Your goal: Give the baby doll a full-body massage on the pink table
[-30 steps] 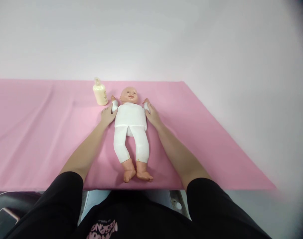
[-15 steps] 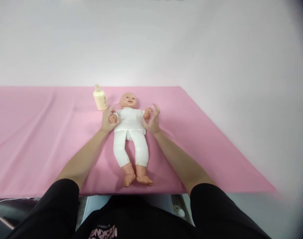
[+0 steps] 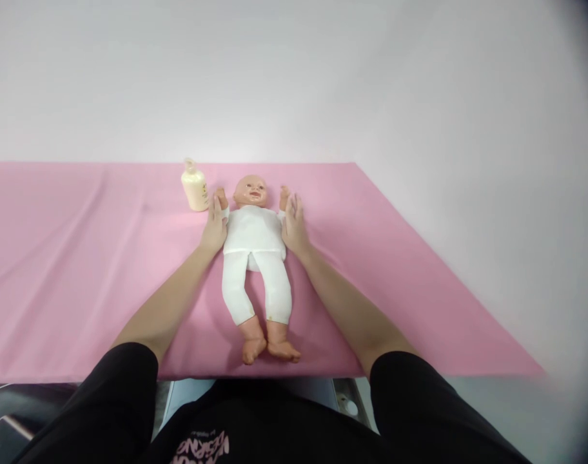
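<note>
Your left hand and right hand lie flat with fingers outstretched, pressed against the sides and raised arms of the plastic baby doll in white clothes, gripping nothing. The doll lies face up on the pink cloth, with a cream plastic lotion bottle standing just beside your left fingertips.

place: infant-care practice room | evidence: baby doll, pink-covered table

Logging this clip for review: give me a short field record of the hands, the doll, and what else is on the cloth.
left hand: flat against the doll's arm, fingers extended
right hand: flat against the doll's other arm, fingers extended
doll: on its back, white outfit, arms raised beside head, feet toward the person
bottle: cream, upright, beside doll's head
cloth: pink, covers the table
</note>
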Tool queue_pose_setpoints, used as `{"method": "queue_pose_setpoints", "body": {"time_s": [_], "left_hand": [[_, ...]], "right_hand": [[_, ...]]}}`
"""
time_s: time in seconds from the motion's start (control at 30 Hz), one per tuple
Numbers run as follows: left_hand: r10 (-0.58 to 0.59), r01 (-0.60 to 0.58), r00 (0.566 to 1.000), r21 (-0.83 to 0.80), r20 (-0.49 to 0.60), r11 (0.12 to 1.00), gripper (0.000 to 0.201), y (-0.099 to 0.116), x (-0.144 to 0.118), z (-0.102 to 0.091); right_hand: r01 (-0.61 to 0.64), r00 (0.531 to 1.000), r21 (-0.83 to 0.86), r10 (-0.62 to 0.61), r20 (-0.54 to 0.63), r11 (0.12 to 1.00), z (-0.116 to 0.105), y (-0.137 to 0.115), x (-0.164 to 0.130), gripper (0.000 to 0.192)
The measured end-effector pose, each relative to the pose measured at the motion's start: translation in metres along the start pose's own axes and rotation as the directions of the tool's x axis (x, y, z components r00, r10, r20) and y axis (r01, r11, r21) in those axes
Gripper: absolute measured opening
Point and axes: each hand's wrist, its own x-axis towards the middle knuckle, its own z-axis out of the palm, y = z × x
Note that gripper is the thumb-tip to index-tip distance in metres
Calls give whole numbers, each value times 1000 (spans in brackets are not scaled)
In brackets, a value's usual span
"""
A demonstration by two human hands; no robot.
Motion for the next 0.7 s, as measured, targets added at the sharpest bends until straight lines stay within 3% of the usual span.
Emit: {"method": "queue_pose_setpoints", "body": {"time_s": [0.2, 0.37, 0.47, 0.6, 0.7], "left_hand": [[-138, 134, 984, 43, 116, 990, 63, -3, 2, -3], [-235, 226, 965, 87, 118, 970, 61, -5, 3, -2], [-267, 259, 956, 75, 118, 963, 59, -5, 4, -3], [-223, 222, 970, 26, 95, 975, 57, -5, 4, -5], [-178, 178, 984, -13, 23, 984, 72, -5, 3, -6]], "right_hand": [[-118, 991, 49, 115, 70, 992, 7, 21, 4, 64], [-201, 975, 62, 194, 108, 978, 10, 35, 5, 65], [-169, 983, 84, 161, 93, 982, 10, 37, 6, 63], [-80, 996, 74, 77, 44, 994, 6, 32, 5, 65], [15, 998, 74, -11, -57, 997, 2, 24, 5, 75]]}}
